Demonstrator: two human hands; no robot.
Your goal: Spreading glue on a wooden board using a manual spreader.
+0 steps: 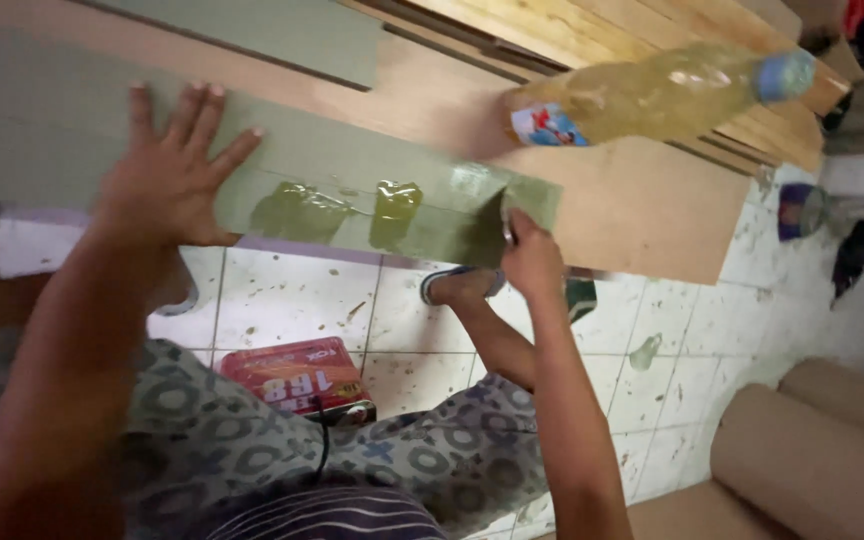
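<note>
Head view, bottom of frame: the person's legs in patterned grey fabric (252, 440) fill the lower left and centre. A red rectangular tin (295, 377) lies on the white tiled floor (692, 350) between the legs, lower centre-left. A sandalled foot (459, 284) rests on the tiles at centre, just below the work surface. Rolled brown material (812, 440) lies at lower right.

Middle of frame: a grey-green strip (352, 175) lies across a brown board (642, 200), running from centre-left to centre. Two wet pools of yellowish liquid (392, 208) sit on the strip at centre. The left hand (172, 175) lies flat on the strip at centre-left, palm down, fingers spread. The right hand (530, 255) is at the strip's right end, centre of frame, fingers closed on a small flat scraper (505, 215) whose edge touches the strip. The scraper is blurred; its exact shape cannot be told.

Upper frame: a clear plastic bottle (652, 95) of yellow liquid with a blue cap lies on its side at upper right, across the board and a stack of pale wooden planks (592, 30). A second grey-green panel (282, 30) lies at upper centre-left.
</note>
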